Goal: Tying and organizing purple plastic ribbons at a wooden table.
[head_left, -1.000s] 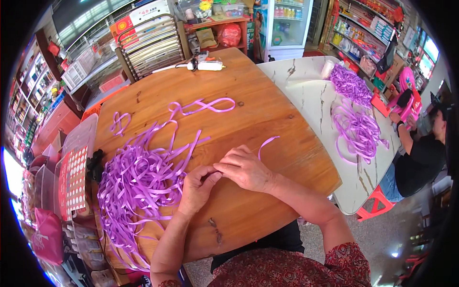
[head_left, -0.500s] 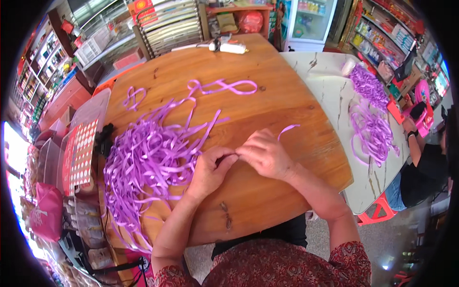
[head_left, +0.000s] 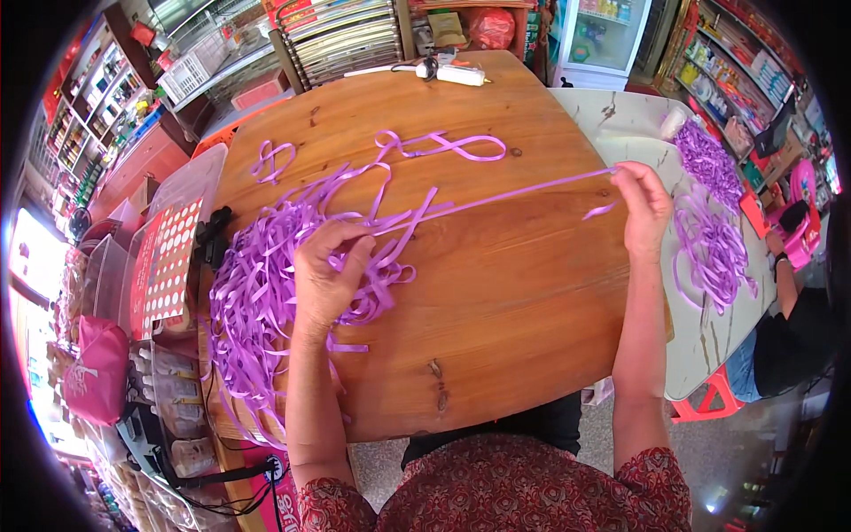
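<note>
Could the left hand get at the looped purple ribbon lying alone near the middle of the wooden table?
Probably yes. The left hand rests on the ribbon pile, and the bare tabletop between it and the looped ribbon holds only the taut strip both hands grip; it would need to release that.

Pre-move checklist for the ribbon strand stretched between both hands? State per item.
1. Left hand pinching the strand: ok, fingers closed on it above the ribbon pile.
2. Right hand gripping the far end: ok, short tail sticks out.
3. Strand taut, off the table: ok.
4. Strand free of the pile: cannot tell, left hand covers the junction.
5. Looped ribbon clear of the strand: ok, lies beyond it.
</note>
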The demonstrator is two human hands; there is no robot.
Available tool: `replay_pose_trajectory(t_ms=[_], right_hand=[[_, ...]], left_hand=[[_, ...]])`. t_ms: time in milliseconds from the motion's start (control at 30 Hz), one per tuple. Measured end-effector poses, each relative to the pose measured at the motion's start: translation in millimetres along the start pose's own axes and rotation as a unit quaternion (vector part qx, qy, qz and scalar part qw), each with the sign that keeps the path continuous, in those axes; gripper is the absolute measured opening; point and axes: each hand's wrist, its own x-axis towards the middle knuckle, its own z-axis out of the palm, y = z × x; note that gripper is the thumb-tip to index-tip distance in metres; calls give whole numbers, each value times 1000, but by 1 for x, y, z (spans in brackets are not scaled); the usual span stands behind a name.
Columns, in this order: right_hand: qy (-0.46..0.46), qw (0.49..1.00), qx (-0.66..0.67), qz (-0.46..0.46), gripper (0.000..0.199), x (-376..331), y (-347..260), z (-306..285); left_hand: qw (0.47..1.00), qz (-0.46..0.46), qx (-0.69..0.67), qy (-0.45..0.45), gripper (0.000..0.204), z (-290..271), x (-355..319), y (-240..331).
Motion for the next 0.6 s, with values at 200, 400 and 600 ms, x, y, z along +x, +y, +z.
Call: replay_pose_trajectory(t_ms=[200,400,600], right_hand=[[173,975,140,6,13,23,32,-50],[252,944,204,65,11,26,29,-51],[229,952,191,71,12,25,32,-57]], left_hand=[[996,-23,53,66,9,-34,-4,-17],[992,-82,-16,99,12,-62,-27,-34],[961,-124,-158,192,9,-72,-33,-34]])
